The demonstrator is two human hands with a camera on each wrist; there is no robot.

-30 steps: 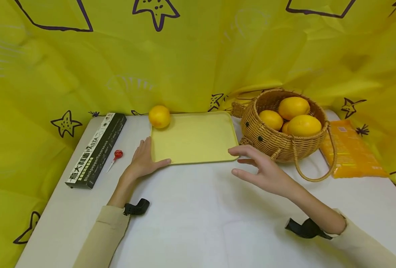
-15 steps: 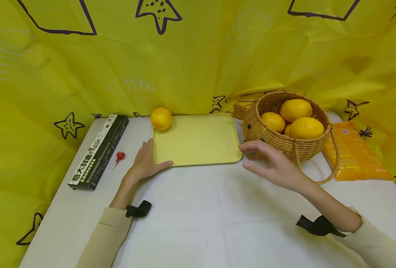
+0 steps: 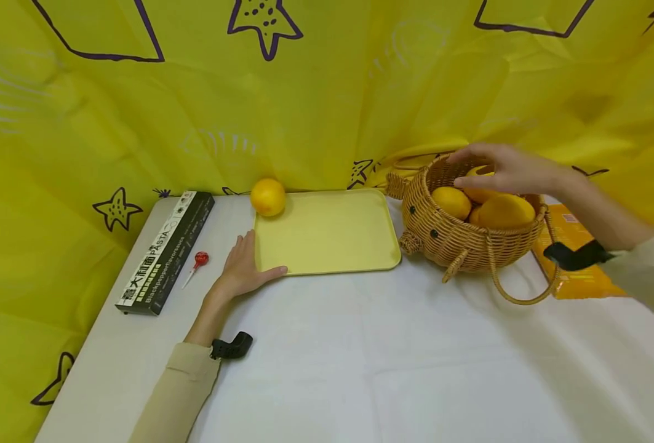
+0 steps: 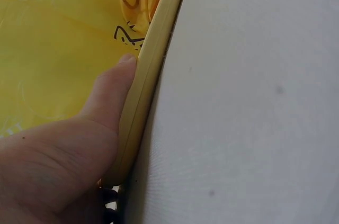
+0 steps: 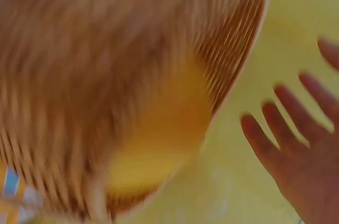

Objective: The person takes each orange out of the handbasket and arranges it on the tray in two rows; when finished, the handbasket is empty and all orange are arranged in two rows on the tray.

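The left hand [image 3: 243, 269] lies at the front left corner of the yellow tray [image 3: 327, 234], fingers along its left side and thumb at its front edge; in the left wrist view the thumb of that hand [image 4: 69, 144] touches the rim of the tray [image 4: 145, 81]. Over the wicker basket [image 3: 470, 249] hovers the right hand [image 3: 515, 169], fingers spread and holding nothing, above several yellow-orange fruits [image 3: 451, 202]. The right wrist view, blurred, has the hand [image 5: 307, 155] beside the basket [image 5: 79, 75] with a fruit [image 5: 164, 134] inside.
An orange fruit [image 3: 268, 197] sits at the tray's back left corner. Left of the tray are a red lollipop [image 3: 201, 258] and a black-and-white pasta box [image 3: 166, 253]. An orange packet [image 3: 581, 277] lies behind the basket's right side. A yellow curtain [image 3: 315, 111] hangs behind the table.
The right hand has moved from the tray's front right corner up and rightward to above the basket. The left hand stays at the tray. The head view has shifted slightly.
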